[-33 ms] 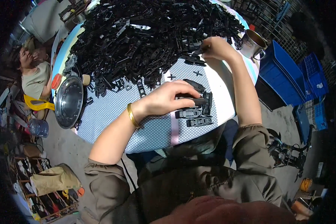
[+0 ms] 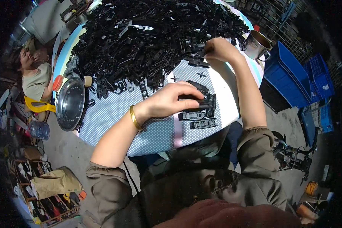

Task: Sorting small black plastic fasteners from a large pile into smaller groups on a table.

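Note:
My left hand (image 2: 171,99), with a gold bangle at the wrist, reaches over a small cluster of black plastic pieces near the table's front edge. Its thumb and index finger close on a black plastic piece (image 2: 206,105), partly covered by the hand. Below it lie two boat-shaped pieces, one (image 2: 193,115) above the other (image 2: 202,124). Farther off, at the right edge of a large pile of similar pieces (image 2: 140,41), my right hand (image 2: 221,49) has its fingers curled together. What those fingertips hold is hidden. Two small cross-shaped pieces (image 2: 201,75) lie between the hands and the pile.
The table has a dotted cover (image 2: 110,117). A metal bowl (image 2: 70,104) stands at its left edge, a metal mug (image 2: 257,45) at its right. Blue crates (image 2: 288,76) are stacked beyond the mug. Another person (image 2: 36,79) sits at the left, near a yellow chair part (image 2: 40,105).
My right fingertips have shifted slightly leftward at the pile's edge. My left hand has hardly moved.

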